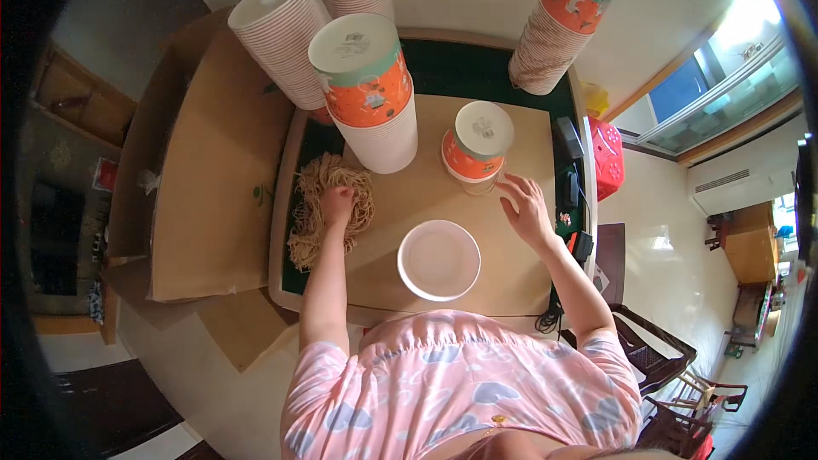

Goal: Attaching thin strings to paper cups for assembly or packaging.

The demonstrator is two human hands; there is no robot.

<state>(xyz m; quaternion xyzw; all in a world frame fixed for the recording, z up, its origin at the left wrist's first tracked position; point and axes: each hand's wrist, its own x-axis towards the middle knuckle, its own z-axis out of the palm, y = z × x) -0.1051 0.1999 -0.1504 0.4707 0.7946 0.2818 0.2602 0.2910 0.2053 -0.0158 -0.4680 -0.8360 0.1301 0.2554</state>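
Head view: the left hand [337, 203] has its fingers bunched down into a tangled pile of dry noodles [328, 204] at the left of the surface [511, 285], closed on a clump. The right hand [527, 211] hovers with fingers spread, holding nothing, just beside a short stack of orange-banded cups [475, 146]. The noodles look light, springy and brittle; a loose pinch from above suits them. The pile runs near to far. An empty white bowl [439, 260] sits near, mouth upward.
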